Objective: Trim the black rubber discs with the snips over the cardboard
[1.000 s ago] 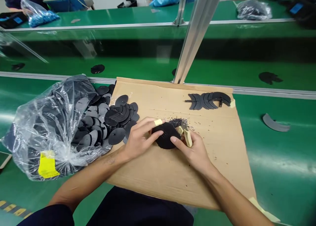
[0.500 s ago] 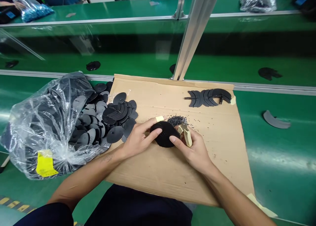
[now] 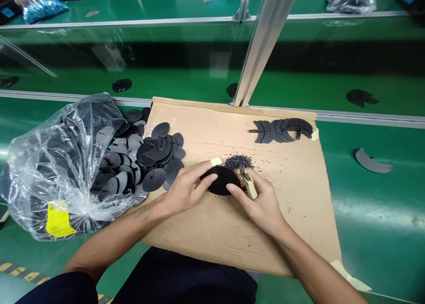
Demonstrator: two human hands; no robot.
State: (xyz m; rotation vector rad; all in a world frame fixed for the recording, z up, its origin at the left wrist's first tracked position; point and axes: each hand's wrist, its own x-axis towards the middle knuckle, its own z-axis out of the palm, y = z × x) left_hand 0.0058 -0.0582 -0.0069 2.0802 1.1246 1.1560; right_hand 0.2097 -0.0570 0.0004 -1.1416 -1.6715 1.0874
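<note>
My left hand (image 3: 186,188) pinches the left side of a black round plastic disc (image 3: 219,180) above a cardboard sheet (image 3: 226,224); a yellowish cot covers one fingertip. My right hand (image 3: 262,204) is closed round small cutters with cream handles (image 3: 248,183), and its forefinger touches the disc's right edge. The cutter's tip is at the disc's far edge, beside a small heap of black trimmings (image 3: 238,161). At my left a clear plastic bag (image 3: 63,162) spills a pile of the same black discs (image 3: 149,155) onto the cardboard.
A row of trimmed black pieces (image 3: 282,130) lies at the cardboard's far right corner. A slanted metal post (image 3: 262,43) rises behind the sheet. Loose black parts (image 3: 372,162) lie on the green belt (image 3: 381,206). Bags sit on the far bench.
The disc has been tilted flatter and sits slightly higher in view; my hands have shifted a little with it. The cutters have turned slightly in my right hand.
</note>
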